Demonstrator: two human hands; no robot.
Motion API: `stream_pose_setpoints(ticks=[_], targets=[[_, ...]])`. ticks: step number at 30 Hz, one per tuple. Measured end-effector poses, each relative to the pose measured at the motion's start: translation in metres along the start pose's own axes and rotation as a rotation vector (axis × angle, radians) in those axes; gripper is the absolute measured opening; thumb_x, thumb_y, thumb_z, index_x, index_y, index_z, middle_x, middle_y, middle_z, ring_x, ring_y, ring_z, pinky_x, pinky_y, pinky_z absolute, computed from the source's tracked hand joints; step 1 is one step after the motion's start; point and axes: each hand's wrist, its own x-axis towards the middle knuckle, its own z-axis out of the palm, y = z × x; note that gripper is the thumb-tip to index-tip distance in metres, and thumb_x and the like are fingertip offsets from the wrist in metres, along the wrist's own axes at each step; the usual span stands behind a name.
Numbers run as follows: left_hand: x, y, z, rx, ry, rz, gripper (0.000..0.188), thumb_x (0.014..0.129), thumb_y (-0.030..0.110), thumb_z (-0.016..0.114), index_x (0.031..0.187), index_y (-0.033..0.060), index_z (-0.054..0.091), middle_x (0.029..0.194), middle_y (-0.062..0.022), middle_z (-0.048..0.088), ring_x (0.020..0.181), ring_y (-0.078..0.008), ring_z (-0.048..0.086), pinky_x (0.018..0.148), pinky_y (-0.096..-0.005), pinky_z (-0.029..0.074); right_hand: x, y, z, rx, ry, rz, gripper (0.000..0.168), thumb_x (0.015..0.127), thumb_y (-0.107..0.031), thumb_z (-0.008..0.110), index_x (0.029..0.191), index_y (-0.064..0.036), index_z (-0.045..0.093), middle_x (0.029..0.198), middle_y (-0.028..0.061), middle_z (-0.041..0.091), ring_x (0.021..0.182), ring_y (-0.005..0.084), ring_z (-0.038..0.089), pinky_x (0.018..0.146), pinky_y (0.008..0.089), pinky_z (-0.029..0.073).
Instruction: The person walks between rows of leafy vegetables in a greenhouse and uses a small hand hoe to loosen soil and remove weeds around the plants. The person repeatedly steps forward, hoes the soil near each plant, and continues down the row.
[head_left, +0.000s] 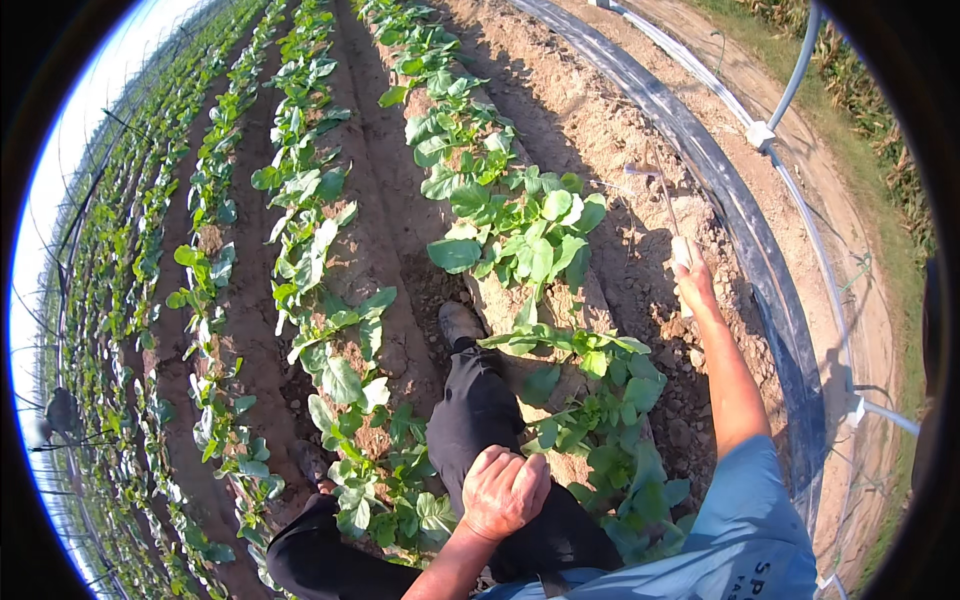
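Observation:
My right hand (697, 286) grips the pale handle of a small hand hoe (681, 251). The tool's thin metal shank runs forward to a small blade (641, 170), which is over dry, crumbly soil right of the nearest crop row. My left hand (504, 489) is a closed fist against my dark-trousered knee, with nothing visible in it. Between my knee and the tool grow broad-leaved green plants (544, 247), and more plants (622, 390) stand close to my right forearm.
Leafy crop rows (300, 187) run along raised soil beds to the left. My shoe (460, 322) rests in the furrow between two rows. A dark plastic strip (720, 180) curves along the right, beside a metal pipe frame with a white connector (760, 135).

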Motion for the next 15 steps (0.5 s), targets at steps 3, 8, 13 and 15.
stream_pose_setpoints(ticks=[3, 8, 13, 15], targets=[[0.002, -0.001, -0.002, 0.004, -0.019, -0.036, 0.019, 0.067, 0.006, 0.066, 0.084, 0.0048, 0.057, 0.063, -0.0015, 0.053, 0.057, -0.0167, 0.053, 0.066, -0.0309, 0.046, 0.066, -0.055, 0.022, -0.145, 0.118, -0.179, 0.059, 0.088, -0.017, 0.056, 0.141, -0.023, 0.031, 0.096, 0.0201, 0.064, 0.076, 0.0293, 0.063, 0.066, 0.0384, 0.051], [0.004, 0.002, 0.007, -0.001, -0.021, -0.073, 0.020, 0.067, 0.006, 0.065, 0.084, 0.0075, 0.057, 0.061, 0.0016, 0.048, 0.056, -0.0122, 0.051, 0.071, -0.0275, 0.046, 0.161, -0.038, 0.043, -0.350, 0.324, -0.358, 0.056, 0.090, -0.025, 0.051, 0.141, -0.026, 0.027, 0.100, 0.0247, 0.063, 0.086, 0.0403, 0.062, 0.072, 0.0463, 0.049], [0.013, 0.007, -0.009, -0.161, -0.256, -0.133, 0.019, 0.074, 0.006, 0.061, 0.093, 0.0038, 0.061, 0.083, -0.0091, 0.059, 0.079, -0.0249, 0.057, 0.077, -0.0349, 0.047, 0.106, 0.057, 0.092, -0.257, 0.116, -0.032, 0.060, 0.091, -0.027, 0.050, 0.144, -0.026, 0.022, 0.112, 0.0249, 0.059, 0.099, 0.0388, 0.059, 0.081, 0.0428, 0.047], [0.024, 0.005, -0.003, 0.029, -0.083, -0.093, 0.019, 0.063, 0.007, 0.066, 0.080, 0.0085, 0.058, 0.060, 0.0034, 0.051, 0.055, -0.0104, 0.053, 0.067, -0.0270, 0.047, 0.041, 0.061, 0.117, -0.423, -0.023, 0.152, 0.061, 0.090, -0.026, 0.052, 0.144, -0.025, 0.022, 0.111, 0.0258, 0.059, 0.094, 0.0397, 0.060, 0.077, 0.0430, 0.048]])
